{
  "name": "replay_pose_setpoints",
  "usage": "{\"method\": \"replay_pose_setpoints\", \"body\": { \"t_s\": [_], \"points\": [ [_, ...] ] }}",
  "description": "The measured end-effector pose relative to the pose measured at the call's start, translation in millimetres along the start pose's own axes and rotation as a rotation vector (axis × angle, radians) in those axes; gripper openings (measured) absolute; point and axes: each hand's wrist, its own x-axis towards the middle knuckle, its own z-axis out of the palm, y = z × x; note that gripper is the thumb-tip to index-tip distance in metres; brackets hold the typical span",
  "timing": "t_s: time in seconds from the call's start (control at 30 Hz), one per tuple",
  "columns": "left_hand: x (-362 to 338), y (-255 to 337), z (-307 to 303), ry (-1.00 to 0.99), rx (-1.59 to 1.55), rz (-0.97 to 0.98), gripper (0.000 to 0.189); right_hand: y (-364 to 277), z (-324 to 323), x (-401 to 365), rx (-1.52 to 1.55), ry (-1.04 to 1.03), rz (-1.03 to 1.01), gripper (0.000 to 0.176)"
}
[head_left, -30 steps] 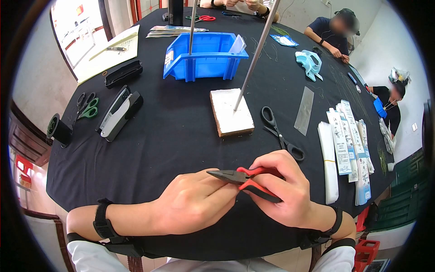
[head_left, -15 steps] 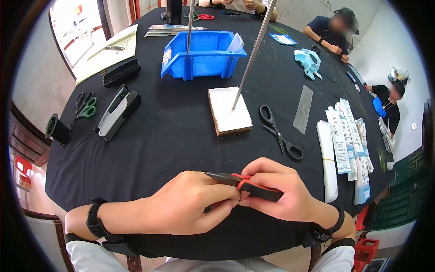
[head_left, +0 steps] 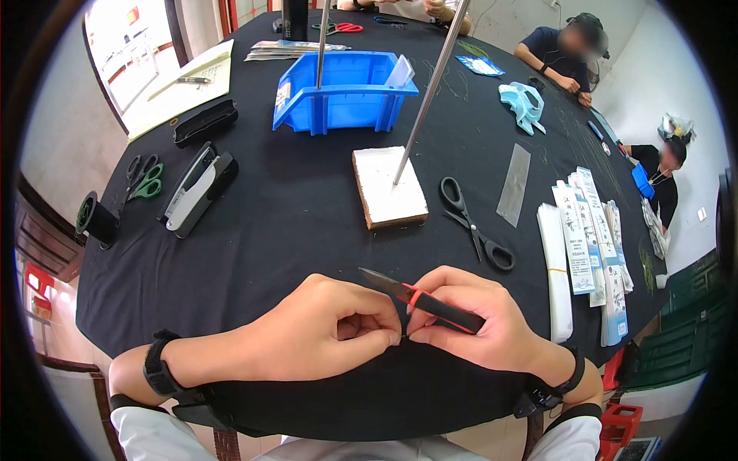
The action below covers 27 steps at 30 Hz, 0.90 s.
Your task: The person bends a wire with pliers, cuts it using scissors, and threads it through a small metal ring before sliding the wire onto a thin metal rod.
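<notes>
Red-and-black pliers rest in my right hand, their dark pointed jaws toward the upper left. The thumb and forefinger of that hand also pinch near a tiny thing at their tips, too small to name. My left hand is closed, thumb against forefinger, just left of the right fingertips with a narrow gap between. Whatever it pinches is too small to make out. Beyond my hands stands a white-topped block with a metal rod. Black scissors lie to its right.
Blue bin behind the block; stapler, green-handled scissors and black spool at left. Printed sleeves and a clear strip lie right. Several people sit around the far side of the black-covered table.
My hands have drawn slightly apart at the fingertips. The pliers have tilted more steeply, and my left fingers no longer lie beneath their jaws.
</notes>
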Motion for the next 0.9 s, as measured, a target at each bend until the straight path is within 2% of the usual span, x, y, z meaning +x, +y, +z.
{"method": "replay_pose_setpoints", "body": {
  "t_s": [0.17,0.37,0.67,0.77,0.9],
  "points": [
    [1,2,-2,-0.024,-0.010,-0.033,0.010,-3,0,1,0.013,-0.015,0.038,0.014],
    [0,0,2,-0.053,-0.057,-0.092,0.012,0,3,1,-0.108,0.011,-0.077,0.014],
    [-1,-4,9,-0.010,-0.125,-0.104,0.010,2,5,1,-0.060,-0.032,-0.015,0.014],
    [-1,-4,9,-0.002,-0.070,-0.096,0.010,3,5,2,-0.064,-0.031,-0.016,0.012],
    [-2,-2,9,0.102,0.149,0.040,0.009,2,4,2,-0.013,-0.037,0.056,0.010]
  ]
}}
